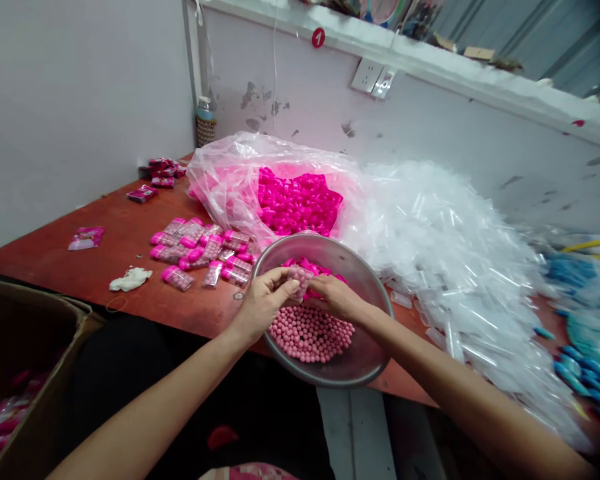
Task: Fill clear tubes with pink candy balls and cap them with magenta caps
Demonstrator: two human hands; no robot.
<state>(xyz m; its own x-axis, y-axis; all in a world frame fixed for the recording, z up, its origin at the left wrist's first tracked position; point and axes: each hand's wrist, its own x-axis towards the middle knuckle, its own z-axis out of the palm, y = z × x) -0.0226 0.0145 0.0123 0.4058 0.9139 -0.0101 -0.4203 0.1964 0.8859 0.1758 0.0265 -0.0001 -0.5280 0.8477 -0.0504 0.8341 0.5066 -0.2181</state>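
Left hand [265, 300]: narrow, thumb and fingers pinching a small clear plastic container [299, 283] that holds pink beads. Right hand [337, 298]: fingers drawn in at the container's other side; they are partly hidden, so I cannot tell whether they grip it or a loose cap. Container is over the steel bowl [375, 307], between both hands; its orientation is unclear.

Handling (judged): light even when filled; thin, smooth walls, fairly stiff but liable to flex or crack under a hard squeeze. Somewhat slippery. Best hold: thumb and fingertips on opposite long walls, near mid-length, leaving the mouth free. Contents would roll out readily if an open end dips. Bead load may shift with tilt.

Below the hands, inside the bowl: loose round pink beads [310, 340] on the near side, glossy magenta caps [305, 263] on the far side. Beads look hard and free-rolling.

Left of the bowl, on the red tabletop [180, 307]: a cluster of bead-filled containers [213, 247] with pink caps, some touching. Behind the bowl: an open translucent bag [225, 167] with more magenta caps [300, 203]. Right: a heap of clear plastic tubes [445, 233], presumably light and apt to slide.
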